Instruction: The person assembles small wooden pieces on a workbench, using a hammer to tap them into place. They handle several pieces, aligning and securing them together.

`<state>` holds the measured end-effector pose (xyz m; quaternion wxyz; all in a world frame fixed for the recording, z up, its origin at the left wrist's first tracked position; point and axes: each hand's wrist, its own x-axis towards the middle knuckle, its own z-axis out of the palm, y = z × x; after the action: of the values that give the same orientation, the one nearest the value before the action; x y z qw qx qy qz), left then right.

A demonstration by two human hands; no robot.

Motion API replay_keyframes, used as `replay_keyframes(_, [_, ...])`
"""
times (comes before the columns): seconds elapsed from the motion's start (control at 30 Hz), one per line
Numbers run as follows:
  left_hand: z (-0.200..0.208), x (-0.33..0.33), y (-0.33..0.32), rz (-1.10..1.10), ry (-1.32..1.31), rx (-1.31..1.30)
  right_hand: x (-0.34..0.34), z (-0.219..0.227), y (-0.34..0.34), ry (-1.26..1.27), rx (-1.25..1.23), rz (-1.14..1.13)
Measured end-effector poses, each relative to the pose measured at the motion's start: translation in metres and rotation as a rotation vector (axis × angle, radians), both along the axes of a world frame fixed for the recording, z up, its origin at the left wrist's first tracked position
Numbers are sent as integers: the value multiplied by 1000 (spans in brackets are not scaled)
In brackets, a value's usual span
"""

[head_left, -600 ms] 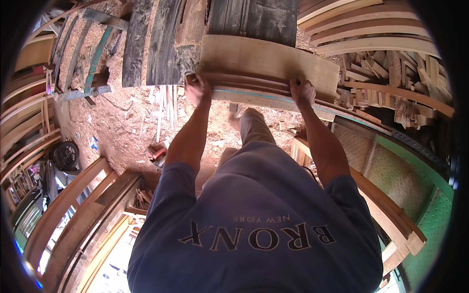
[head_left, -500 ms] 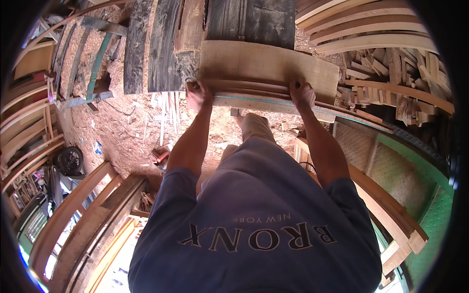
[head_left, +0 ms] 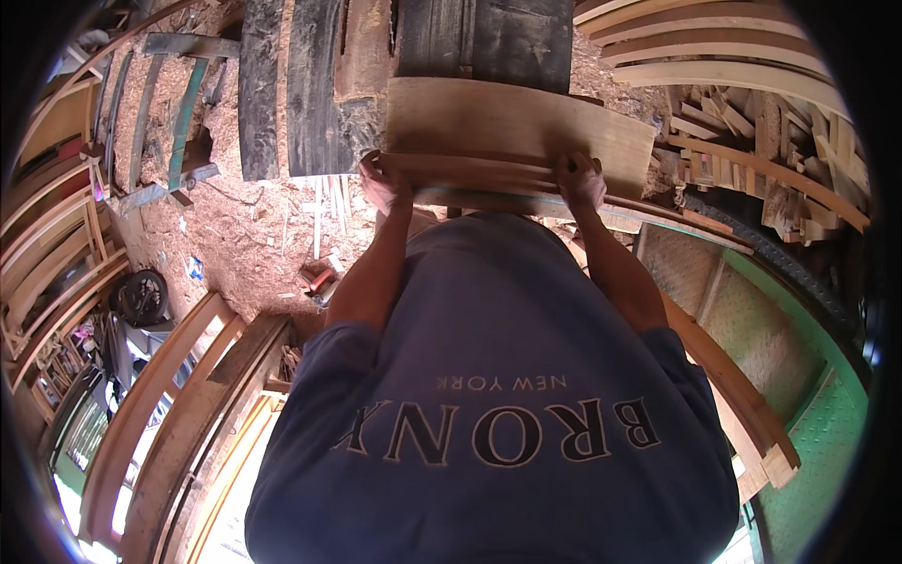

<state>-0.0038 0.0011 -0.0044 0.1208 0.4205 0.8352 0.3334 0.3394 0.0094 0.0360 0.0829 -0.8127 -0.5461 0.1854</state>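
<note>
A wide, pale wooden board (head_left: pixel 507 117) lies across the dark bench top in front of me. My left hand (head_left: pixel 386 186) is closed on its near edge at the left end. Farther right along that edge, my right hand (head_left: pixel 583 183) also grips it, and the board extends past this hand. Narrow brown wooden strips (head_left: pixel 479 171) run along the near side between the hands. I cannot make out whether my fingers also hold these strips. Both thumb sides face the board, and the fingertips are partly hidden.
Dark, dusty planks (head_left: pixel 521 42) reach back beyond the board. Curved wooden pieces (head_left: pixel 714 47) and offcuts (head_left: pixel 752 132) are piled at the right. A green panel (head_left: pixel 817 451) stands at lower right. Wood frames (head_left: pixel 150 404) stand at lower left, and shavings (head_left: pixel 249 254) cover the floor.
My torso has leaned forward and now covers the legs and the floor under the bench. Both hands keep their grip, and the board looks almost unmoved.
</note>
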Motion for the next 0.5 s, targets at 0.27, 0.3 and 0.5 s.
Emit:
replay_keyframes(0.27, [13, 5, 5, 81, -83, -50, -2, -4, 3, -17, 37, -4])
replay_keyframes(0.3, [13, 4, 4, 74, -87, -50, -2, -5, 2, -21, 14, -4])
replay_keyframes(0.5, [10, 4, 2, 101, -105, -140, -1, -8, 4, -31, 27, 17])
